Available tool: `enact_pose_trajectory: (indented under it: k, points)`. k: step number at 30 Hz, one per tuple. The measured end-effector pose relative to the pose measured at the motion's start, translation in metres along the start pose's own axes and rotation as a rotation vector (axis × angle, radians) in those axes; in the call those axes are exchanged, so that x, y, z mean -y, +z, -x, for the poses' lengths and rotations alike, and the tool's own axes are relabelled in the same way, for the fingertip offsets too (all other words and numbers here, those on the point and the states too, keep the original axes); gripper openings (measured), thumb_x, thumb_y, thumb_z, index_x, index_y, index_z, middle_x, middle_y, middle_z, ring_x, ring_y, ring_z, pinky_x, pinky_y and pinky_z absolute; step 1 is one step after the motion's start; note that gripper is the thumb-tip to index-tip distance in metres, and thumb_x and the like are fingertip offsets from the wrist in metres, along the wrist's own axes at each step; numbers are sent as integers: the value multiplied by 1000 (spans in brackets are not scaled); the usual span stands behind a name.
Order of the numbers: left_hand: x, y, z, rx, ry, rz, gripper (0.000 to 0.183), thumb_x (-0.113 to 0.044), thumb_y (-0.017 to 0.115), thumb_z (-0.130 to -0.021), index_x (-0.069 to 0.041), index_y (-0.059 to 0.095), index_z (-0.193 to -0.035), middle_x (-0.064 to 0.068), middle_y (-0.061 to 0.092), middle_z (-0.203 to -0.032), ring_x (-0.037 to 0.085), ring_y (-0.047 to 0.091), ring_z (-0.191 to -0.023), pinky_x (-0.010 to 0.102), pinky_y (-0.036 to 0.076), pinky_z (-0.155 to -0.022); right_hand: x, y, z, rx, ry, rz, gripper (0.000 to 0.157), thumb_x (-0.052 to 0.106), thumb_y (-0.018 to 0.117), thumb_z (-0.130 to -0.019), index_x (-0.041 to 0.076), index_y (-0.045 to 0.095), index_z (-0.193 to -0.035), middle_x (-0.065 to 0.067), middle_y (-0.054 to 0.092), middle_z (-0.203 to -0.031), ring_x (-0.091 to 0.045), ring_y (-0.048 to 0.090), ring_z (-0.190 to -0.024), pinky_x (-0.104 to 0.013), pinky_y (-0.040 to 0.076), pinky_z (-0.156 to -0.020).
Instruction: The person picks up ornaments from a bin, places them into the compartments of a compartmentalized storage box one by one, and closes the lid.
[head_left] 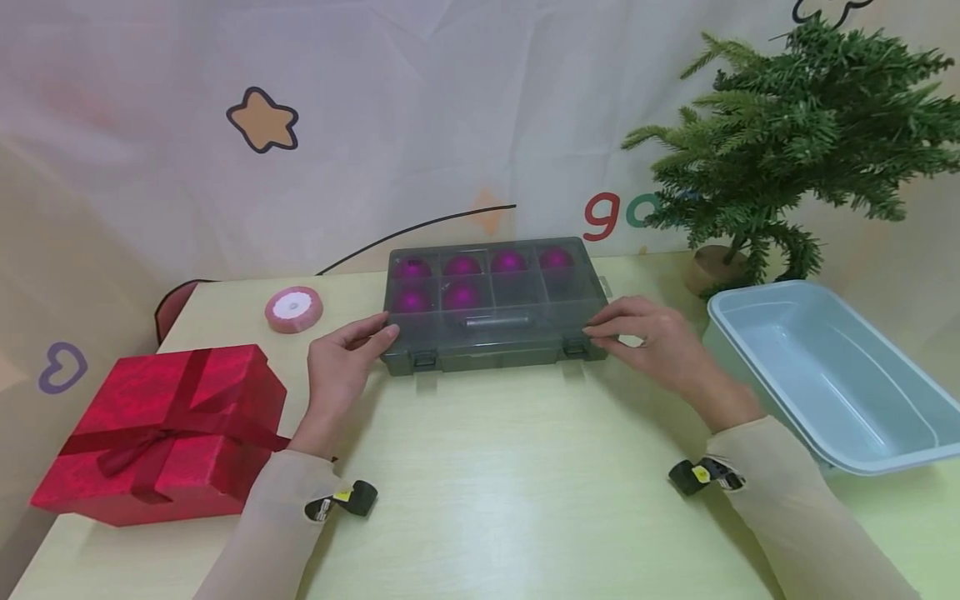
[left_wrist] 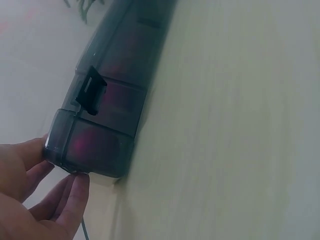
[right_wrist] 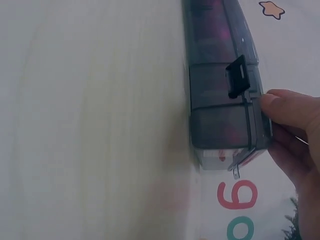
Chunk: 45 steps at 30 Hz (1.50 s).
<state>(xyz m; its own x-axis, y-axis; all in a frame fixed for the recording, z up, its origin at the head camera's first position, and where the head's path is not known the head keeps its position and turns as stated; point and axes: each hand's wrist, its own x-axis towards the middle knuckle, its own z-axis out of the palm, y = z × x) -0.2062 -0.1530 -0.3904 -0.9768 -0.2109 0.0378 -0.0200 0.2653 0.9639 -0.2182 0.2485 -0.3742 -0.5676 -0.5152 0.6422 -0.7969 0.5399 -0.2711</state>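
A grey translucent compartment case (head_left: 480,335) lies on the table with its lid down. Several purple balls (head_left: 462,295) show through the lid, mostly in the back and left compartments. My left hand (head_left: 341,362) pinches the case's left edge near the front corner, thumb on one side and fingertips against the end. At the front right corner, my right hand (head_left: 652,342) pinches the lid's edge between thumb and fingers. Both front latches stick out from the case, as the left latch (left_wrist: 92,92) and right latch (right_wrist: 238,77) show in the wrist views.
A red gift box (head_left: 172,425) with a ribbon bow sits at the left, below a roll of pink ribbon (head_left: 293,309). To the right stand a pale blue basin (head_left: 840,383) and a small artificial pine tree (head_left: 802,133). A printed cloth (head_left: 420,108) hangs behind the table.
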Motion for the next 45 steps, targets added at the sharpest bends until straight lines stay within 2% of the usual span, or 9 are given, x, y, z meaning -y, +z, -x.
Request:
enact_pose_trajectory:
  k: [3,7,10,15,18,24,36,45]
  points:
    - [-1,1,0,4,-5,2,38,-24,79,-99,-12,75,-135,6,73,-133,19,67,-120,25,56,-101,2,1,-1,19,-26,-10,31,-12,93,-70,5,85,-94,-6,77,-102,-27,73,-95,-21,55,-80]
    - [-2,2,0,1,-5,5,38,-24,80,-99,-12,76,-134,6,73,-133,19,67,-118,21,57,-97,4,0,0,65,36,-40,29,-6,94,-72,7,85,-97,-5,76,-107,-26,72,-101,-25,55,-84]
    - [-3,3,0,-9,-9,7,38,-25,81,-98,-12,76,-133,6,74,-132,19,67,-116,19,57,-94,3,-2,1,102,80,-56,33,-1,95,-74,7,84,-103,-3,75,-112,-26,70,-106,-22,54,-88]
    - [-3,4,1,-19,-19,10,38,-27,81,-97,-14,77,-133,5,74,-131,18,67,-116,21,57,-95,3,-2,2,124,76,-57,41,-1,96,-73,5,82,-112,-5,73,-116,-26,68,-109,-17,50,-94]
    - [-3,4,1,-28,-15,12,38,-27,82,-97,-13,77,-132,5,74,-130,19,68,-115,22,57,-95,3,-2,2,125,73,-48,43,-1,96,-73,4,82,-113,-5,73,-116,-26,68,-108,-16,50,-93]
    - [-2,4,1,-35,-10,2,38,-27,83,-96,-14,77,-132,5,75,-128,19,68,-115,19,57,-91,4,-1,0,118,75,-30,42,-2,95,-73,4,82,-112,-6,73,-114,-26,68,-107,-23,55,-87]
    - [0,2,2,-27,-18,-12,39,-27,82,-97,-14,76,-134,5,74,-131,20,66,-120,22,57,-95,2,5,2,60,158,-20,30,0,93,-78,6,84,-106,-3,74,-108,-27,69,-102,-34,56,-85]
    - [1,3,1,-31,-15,-12,39,-26,81,-97,-13,76,-134,4,75,-130,19,68,-117,23,58,-95,0,7,2,29,169,-26,28,1,94,-77,8,85,-102,-3,74,-106,-26,70,-100,-20,53,-82]
